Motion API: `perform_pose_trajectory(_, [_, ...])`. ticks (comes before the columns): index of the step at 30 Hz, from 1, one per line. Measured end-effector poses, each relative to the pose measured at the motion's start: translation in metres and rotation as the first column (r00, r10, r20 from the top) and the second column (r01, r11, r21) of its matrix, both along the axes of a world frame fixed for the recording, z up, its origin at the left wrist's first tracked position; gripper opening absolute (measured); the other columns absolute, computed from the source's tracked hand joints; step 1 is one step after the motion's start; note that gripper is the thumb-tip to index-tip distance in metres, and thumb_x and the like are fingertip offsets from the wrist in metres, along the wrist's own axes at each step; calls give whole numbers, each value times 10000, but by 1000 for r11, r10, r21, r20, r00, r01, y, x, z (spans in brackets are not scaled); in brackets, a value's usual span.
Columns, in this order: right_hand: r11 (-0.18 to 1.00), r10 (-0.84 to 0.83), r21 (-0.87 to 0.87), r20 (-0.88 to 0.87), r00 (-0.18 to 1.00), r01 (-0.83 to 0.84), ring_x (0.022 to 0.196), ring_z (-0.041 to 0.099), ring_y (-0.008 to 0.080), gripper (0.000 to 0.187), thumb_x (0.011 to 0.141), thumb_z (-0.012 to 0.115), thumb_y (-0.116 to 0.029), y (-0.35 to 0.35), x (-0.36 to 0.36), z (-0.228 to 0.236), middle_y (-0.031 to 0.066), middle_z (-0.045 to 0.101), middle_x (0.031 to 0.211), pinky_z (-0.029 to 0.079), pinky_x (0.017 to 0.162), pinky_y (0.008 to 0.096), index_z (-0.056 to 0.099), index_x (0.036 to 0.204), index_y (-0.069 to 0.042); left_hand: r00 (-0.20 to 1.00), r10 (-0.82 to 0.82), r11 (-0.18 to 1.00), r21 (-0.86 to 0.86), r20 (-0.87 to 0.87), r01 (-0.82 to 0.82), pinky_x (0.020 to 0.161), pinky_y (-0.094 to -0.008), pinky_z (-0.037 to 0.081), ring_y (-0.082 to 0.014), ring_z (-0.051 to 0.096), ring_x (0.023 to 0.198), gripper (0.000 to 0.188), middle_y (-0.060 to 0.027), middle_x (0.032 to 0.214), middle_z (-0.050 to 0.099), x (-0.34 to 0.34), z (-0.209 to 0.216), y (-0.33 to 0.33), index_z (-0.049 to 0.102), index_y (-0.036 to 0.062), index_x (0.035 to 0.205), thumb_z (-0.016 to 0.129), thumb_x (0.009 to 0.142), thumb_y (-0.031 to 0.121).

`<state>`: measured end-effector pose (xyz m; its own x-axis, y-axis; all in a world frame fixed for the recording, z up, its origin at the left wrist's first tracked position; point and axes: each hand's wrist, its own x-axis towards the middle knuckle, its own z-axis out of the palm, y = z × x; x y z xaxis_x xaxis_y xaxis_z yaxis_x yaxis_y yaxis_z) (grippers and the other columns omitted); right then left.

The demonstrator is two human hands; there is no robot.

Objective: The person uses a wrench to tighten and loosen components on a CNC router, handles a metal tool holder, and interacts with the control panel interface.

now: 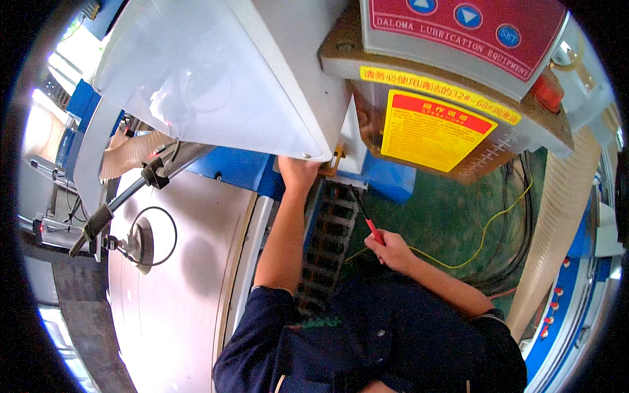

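Note:
My right hand [392, 251] is closed round the red handle of a screwdriver [374, 230]. Its thin dark shaft points up and away, with the tip near the lower edge of a machine bracket [335, 171]. My left hand [299, 173] reaches up under the corner of a large whitish machine cover [216, 72]. The cover hides its fingers, so what they touch cannot be seen. Between my forearms runs a black segmented cable chain [325, 229].
A lubrication unit [445, 98] with a yellow label hangs at the upper right. Left of me lies a pale panel [183, 275] below a suction cup [139, 243] on a rod. A ribbed hose [557, 216], dark cables [524, 223] and a yellow-green wire [486, 229] are at right.

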<state>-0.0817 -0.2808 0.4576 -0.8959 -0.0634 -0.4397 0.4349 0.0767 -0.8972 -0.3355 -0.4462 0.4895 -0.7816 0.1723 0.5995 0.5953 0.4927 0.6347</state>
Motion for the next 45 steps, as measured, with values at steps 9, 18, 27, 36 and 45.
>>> perform_pose_trajectory(9, [997,2,83,-20,1000,0,534,544,116,364,952,613,-389,8,11,-2,17,551,670,434,497,307,579,955,-28,970,44,649,732,238,-208,709,-276,484,-151,597,854,377,-73,985,627,23,3,-19,582,-13,1124,757,824,133])
perform_pose_trajectory(18, [987,-123,110,79,989,114,531,544,123,405,928,632,-425,44,33,4,38,561,693,444,507,310,575,924,-24,787,8,468,693,617,-549,843,-355,455,-200,588,987,646,-124,1153,598,92,-9,-86,485,-28,1314,762,835,304])
perform_pose_trajectory(27, [945,-165,304,131,978,119,587,591,166,399,885,672,-420,119,71,-58,48,584,662,457,537,332,618,780,-39,524,-65,832,336,849,-442,680,-344,449,-164,584,797,412,-50,911,626,242,-83,-49,613,-2,1042,790,819,295])
perform_pose_trajectory(36, [954,-274,214,332,903,211,443,532,147,352,892,666,-382,226,131,-123,27,550,604,430,411,318,627,916,-33,504,-268,881,421,821,-218,734,-255,446,-104,556,781,313,-11,876,627,280,-76,112,609,16,974,818,786,154])
perform_pose_trajectory(45, [902,-308,421,466,829,98,499,579,174,386,783,735,-382,334,163,-280,49,610,666,466,452,347,675,901,-20,77,-357,743,333,931,-581,695,-281,503,-145,598,986,429,-42,1066,629,346,-202,211,581,40,1135,778,818,251])
